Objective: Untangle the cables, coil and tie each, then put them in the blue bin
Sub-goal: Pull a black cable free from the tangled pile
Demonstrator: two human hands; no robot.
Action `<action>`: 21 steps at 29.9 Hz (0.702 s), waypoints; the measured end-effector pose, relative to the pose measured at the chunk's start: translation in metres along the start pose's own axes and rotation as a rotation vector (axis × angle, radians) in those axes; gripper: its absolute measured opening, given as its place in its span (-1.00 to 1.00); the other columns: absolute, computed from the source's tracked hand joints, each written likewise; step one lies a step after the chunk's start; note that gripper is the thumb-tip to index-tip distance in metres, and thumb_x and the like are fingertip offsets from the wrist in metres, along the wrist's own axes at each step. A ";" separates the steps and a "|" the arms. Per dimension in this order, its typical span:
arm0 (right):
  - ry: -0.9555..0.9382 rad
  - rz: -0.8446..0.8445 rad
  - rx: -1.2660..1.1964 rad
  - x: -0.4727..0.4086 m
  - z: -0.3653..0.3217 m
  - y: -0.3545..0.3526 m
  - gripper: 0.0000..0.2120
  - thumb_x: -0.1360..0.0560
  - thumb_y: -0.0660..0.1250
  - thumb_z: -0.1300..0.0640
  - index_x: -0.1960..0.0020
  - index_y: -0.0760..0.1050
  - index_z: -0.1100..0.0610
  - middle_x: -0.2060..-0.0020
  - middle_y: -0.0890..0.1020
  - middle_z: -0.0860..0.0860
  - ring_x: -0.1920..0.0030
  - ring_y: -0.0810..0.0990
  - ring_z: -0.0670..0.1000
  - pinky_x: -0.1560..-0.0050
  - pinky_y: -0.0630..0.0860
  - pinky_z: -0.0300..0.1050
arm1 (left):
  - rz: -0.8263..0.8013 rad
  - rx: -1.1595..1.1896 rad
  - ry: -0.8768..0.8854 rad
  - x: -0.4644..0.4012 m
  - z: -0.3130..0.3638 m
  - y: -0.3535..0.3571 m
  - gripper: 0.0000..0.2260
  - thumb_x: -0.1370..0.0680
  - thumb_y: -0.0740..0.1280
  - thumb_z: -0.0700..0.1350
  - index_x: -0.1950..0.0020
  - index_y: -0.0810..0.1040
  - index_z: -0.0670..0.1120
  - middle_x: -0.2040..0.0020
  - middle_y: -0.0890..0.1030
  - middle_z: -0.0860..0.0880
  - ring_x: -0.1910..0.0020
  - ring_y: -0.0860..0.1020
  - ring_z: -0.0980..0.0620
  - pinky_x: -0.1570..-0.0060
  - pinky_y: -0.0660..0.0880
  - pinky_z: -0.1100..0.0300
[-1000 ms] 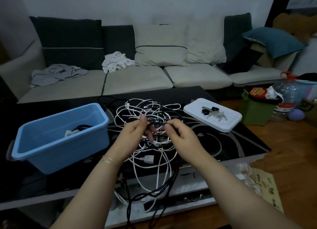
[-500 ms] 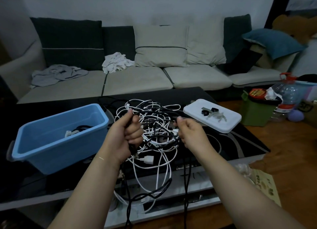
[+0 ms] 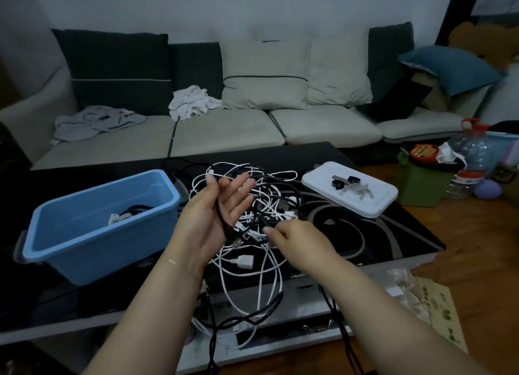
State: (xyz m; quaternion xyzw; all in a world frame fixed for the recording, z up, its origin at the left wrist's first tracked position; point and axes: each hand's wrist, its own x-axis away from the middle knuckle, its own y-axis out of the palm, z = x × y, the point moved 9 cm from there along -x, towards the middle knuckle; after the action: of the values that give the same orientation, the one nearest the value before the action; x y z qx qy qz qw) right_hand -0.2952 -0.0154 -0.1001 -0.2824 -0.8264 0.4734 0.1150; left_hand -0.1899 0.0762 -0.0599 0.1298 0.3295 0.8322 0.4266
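A tangle of white and black cables (image 3: 269,203) lies on the black glass table (image 3: 393,234), with several strands hanging over its front edge. My left hand (image 3: 213,214) is held palm up above the tangle with its fingers spread. A black cable (image 3: 222,220) lies across the palm and ends in a plug below it. My right hand (image 3: 297,237) is just right of it, fingers curled, pinching a black cable at the fingertips. The blue bin (image 3: 84,195) stands to the left with coiled cables (image 3: 126,210) inside.
A white lid (image 3: 373,203) at the table's right holds black and grey ties (image 3: 346,182). A sofa with cushions and crumpled clothes runs behind the table. On the floor to the right are a green box (image 3: 421,186), a water bottle (image 3: 469,155) and papers (image 3: 432,304).
My left hand has opened from a fist around the cables to a flat palm with the black cable across it. My right hand has dropped lower and moved toward the left hand.
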 end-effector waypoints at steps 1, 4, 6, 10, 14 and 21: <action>-0.008 -0.004 0.024 0.001 -0.003 0.000 -0.56 -0.60 0.12 -0.18 0.14 0.57 0.12 0.46 0.46 -0.01 0.36 0.47 0.03 0.38 0.31 -0.13 | 0.004 -0.023 0.025 0.001 0.000 0.001 -0.64 -0.65 0.05 0.04 0.18 0.44 -0.14 -0.21 0.59 -0.24 -0.15 0.62 -0.06 0.02 0.62 0.14; -0.074 -0.037 0.104 0.005 -0.015 0.005 -0.55 -0.60 0.09 -0.19 0.13 0.56 0.13 0.37 0.53 0.00 0.25 0.53 0.07 0.30 0.37 -0.11 | -0.012 -0.086 0.056 0.003 -0.004 0.002 -0.67 -0.67 0.05 -0.06 0.14 0.47 -0.20 -0.28 0.53 -0.27 -0.25 0.56 -0.10 -0.13 0.57 0.05; -0.132 -0.076 0.142 0.010 -0.025 0.011 -0.59 -0.61 0.08 -0.16 0.07 0.54 0.10 0.20 0.61 0.05 0.11 0.56 0.10 0.25 0.38 -0.09 | -0.037 -0.212 0.076 0.003 -0.007 0.005 -0.70 -0.68 0.05 -0.16 0.14 0.47 -0.20 -0.37 0.45 -0.22 -0.31 0.50 -0.08 -0.21 0.52 0.05; -0.195 -0.141 0.142 0.016 -0.034 0.015 -0.79 -0.63 0.11 -0.01 -0.02 0.44 0.09 0.04 0.60 0.11 0.02 0.55 0.14 0.22 0.28 -0.12 | -0.036 -0.629 0.188 0.002 -0.005 0.005 -0.75 -0.68 0.04 -0.16 0.11 0.42 -0.16 -0.41 0.37 0.03 -0.28 0.52 -0.03 -0.17 0.54 0.17; -0.130 -0.251 -0.038 0.018 -0.025 0.022 -0.90 -0.61 0.18 0.03 0.00 0.38 0.06 0.16 0.67 0.01 0.19 0.60 0.03 0.20 0.46 -0.09 | -0.040 -0.861 0.210 0.003 -0.008 0.007 -0.72 -0.68 0.02 -0.16 -0.25 0.37 -0.31 -0.04 0.43 0.25 -0.03 0.64 0.01 0.04 0.60 0.24; -0.049 -0.410 -0.245 0.019 -0.011 0.024 -0.85 -0.61 0.20 0.14 -0.14 0.47 0.14 0.32 0.52 -0.05 0.27 0.55 0.01 0.26 0.49 -0.17 | -0.099 -1.418 0.333 0.005 -0.009 0.011 -0.61 -0.67 0.08 -0.12 -0.51 0.23 0.00 -0.33 0.45 0.14 0.23 0.62 0.17 0.07 0.57 0.21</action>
State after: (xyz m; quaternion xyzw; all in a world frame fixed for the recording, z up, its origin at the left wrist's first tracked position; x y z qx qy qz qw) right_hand -0.2968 0.0132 -0.1162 -0.1092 -0.9202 0.3432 0.1534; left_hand -0.2045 0.0721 -0.0598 -0.3211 -0.2227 0.8341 0.3893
